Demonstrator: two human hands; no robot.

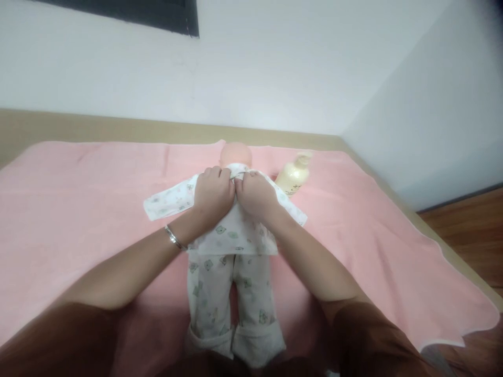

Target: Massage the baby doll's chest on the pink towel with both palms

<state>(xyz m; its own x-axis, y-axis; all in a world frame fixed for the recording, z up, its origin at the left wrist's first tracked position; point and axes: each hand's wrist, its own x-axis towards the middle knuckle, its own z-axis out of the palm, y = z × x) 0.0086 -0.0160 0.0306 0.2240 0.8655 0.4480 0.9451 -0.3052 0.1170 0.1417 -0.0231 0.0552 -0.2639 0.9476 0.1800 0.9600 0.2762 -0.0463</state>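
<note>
A baby doll lies on a pink blanket with its head away from me. It is dressed in a white printed baby shirt and matching trousers with turned-up cuffs. My left hand, with a silver bangle at the wrist, is closed on the shirt near the collar. Beside it, my right hand pinches the other side of the shirt front, almost touching the left. The fastening between the fingers is too small to make out. Both sleeves lie spread outward.
A cream pump bottle lies tilted on the pink blanket, right of the doll's head. Behind the tan table edge rises a white wall. Wooden floor shows at the right.
</note>
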